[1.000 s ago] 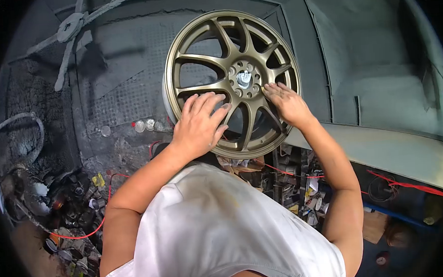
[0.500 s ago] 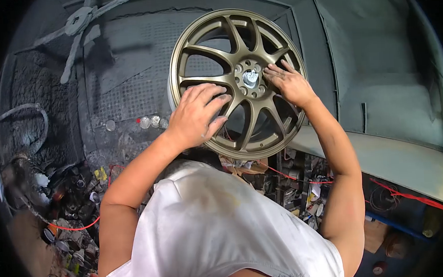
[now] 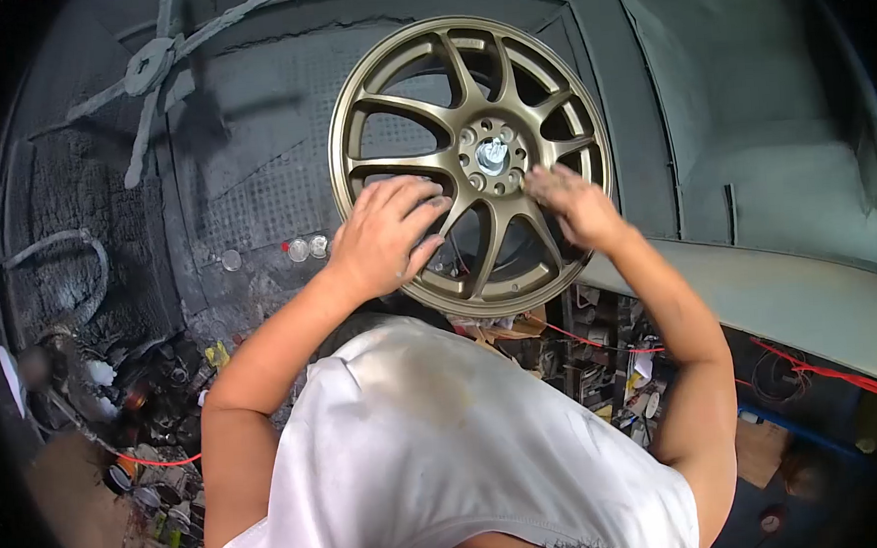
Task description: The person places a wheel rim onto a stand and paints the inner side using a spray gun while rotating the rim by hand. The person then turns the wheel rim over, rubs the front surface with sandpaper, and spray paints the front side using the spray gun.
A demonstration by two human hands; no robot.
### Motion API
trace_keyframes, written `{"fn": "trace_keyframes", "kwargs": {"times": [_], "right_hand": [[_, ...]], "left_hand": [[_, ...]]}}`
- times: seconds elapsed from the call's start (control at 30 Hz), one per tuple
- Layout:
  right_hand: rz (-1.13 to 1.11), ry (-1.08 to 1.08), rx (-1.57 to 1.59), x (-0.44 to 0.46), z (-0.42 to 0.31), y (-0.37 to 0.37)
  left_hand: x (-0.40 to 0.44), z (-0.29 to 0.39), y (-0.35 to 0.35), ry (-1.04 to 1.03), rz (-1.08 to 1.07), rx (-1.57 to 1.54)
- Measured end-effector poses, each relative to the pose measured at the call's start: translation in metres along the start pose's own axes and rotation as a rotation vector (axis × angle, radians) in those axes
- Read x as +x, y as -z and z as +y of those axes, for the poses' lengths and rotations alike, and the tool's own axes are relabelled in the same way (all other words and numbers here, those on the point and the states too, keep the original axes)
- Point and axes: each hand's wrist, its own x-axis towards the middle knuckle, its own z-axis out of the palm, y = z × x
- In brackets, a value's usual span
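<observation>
A bronze multi-spoke car wheel [image 3: 503, 216] stands face-on before me, with a silvery piece [image 3: 492, 156] at its hub and bolt holes around it. My left hand [image 3: 392, 232] lies over the wheel's lower left side. Its fingers are bent over the spoke area, and the thumb stands apart from them. At the lower right of the hub is my right hand [image 3: 576, 210], palm toward the spokes. Motion smears its fingertips, so whether anything is under them cannot be made out.
A grey-coated cross-shaped stand [image 3: 150, 67] is at the upper left. Small round lids [image 3: 299, 249] sit near the wall's foot. Cluttered cans and parts [image 3: 158, 413] fill the lower left. At right are a pale ledge [image 3: 786, 286] and a red hose [image 3: 830, 371].
My right hand has moved down from the right of the hub to its lower right, and its fingers are now blurred. My left hand stays at the wheel's lower left. The view has shifted slightly.
</observation>
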Motion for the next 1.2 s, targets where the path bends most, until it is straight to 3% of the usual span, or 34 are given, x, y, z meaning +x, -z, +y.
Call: {"fn": "trace_keyframes", "kwargs": {"times": [0.03, 0.17, 0.3, 0.4, 0.43, 0.6, 0.7, 0.77, 0.83, 0.9, 0.97, 1.0, 1.03, 1.1, 1.2], "right_hand": [[-0.018, -0.045, 0.062, -0.007, -0.01, -0.002], [0.023, 0.04, -0.283, 0.025, 0.027, 0.004], [0.099, 0.004, -0.175, 0.031, 0.038, 0.004], [0.126, -0.144, 0.064, -0.003, -0.021, -0.007], [0.141, -0.132, 0.235, -0.008, -0.035, -0.012], [0.088, 0.006, -0.174, 0.024, 0.037, 0.01], [0.059, 0.008, -0.178, 0.023, 0.029, 0.014], [0.075, -0.09, -0.074, -0.001, 0.007, -0.001], [0.157, -0.192, 0.234, -0.012, -0.037, -0.021], [0.143, -0.225, 0.287, -0.006, -0.05, -0.011], [0.226, -0.251, 0.004, 0.0, -0.024, 0.001], [0.326, -0.06, -0.13, 0.012, -0.004, 0.017], [0.265, -0.018, -0.191, 0.019, 0.008, 0.022], [0.18, 0.02, -0.186, 0.017, 0.02, 0.007], [0.201, -0.208, 0.101, -0.006, -0.03, -0.024]], "left_hand": [[0.0, 0.001, -0.001, -0.008, -0.014, 0.02], [0.0, 0.005, -0.002, -0.035, 0.015, 0.041], [-0.002, 0.024, -0.014, -0.023, -0.001, 0.035], [-0.013, 0.049, -0.03, 0.028, -0.02, 0.001], [-0.014, 0.058, -0.037, 0.037, -0.02, -0.05], [-0.013, 0.082, -0.058, 0.024, -0.095, -0.76], [-0.015, 0.089, -0.05, -0.164, -0.211, -0.806], [-0.016, 0.08, -0.033, -0.187, -0.188, -0.764], [-0.01, 0.062, -0.01, -0.11, -0.061, -0.626], [0.01, 0.033, 0.01, -0.144, 0.036, -0.364], [0.031, -0.005, 0.029, -0.178, 0.048, -0.079], [0.043, -0.027, 0.038, -0.238, 0.035, 0.042], [0.052, -0.042, 0.042, -0.304, 0.019, 0.157], [0.06, -0.055, 0.043, -0.348, -0.051, 0.125], [0.05, -0.053, 0.027, -0.294, -0.126, -0.004]]}}
